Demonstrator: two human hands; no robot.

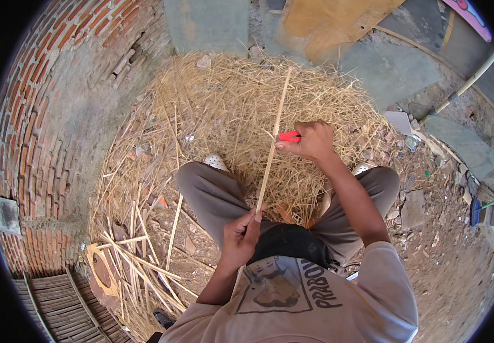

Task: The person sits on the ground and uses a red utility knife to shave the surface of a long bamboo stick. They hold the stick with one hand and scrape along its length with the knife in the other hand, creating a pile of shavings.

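Observation:
A long, pale bamboo strip (pixel 282 103) slants up and away from my lap, its far tip over the straw. Near its lower end my left hand (pixel 241 237) is closed around it. In my right hand (pixel 314 141) is a red-handled utility knife (pixel 289 136), held against the strip about midway along. A thin curl of shaving stands off the strip there. The blade itself is too small to make out. Beneath lies a wide heap of straw-like shavings (pixel 224 86), between and beyond my bent knees.
Several split bamboo strips (pixel 138 268) lie in a loose pile at the left. A worn brick wall (pixel 47 131) rises beyond them. Grey sheets (pixel 393 71) and a tan board (pixel 327 26) lie at the far side. A white pipe (pixel 475 71) and rubble (pixel 413 208) are at the right.

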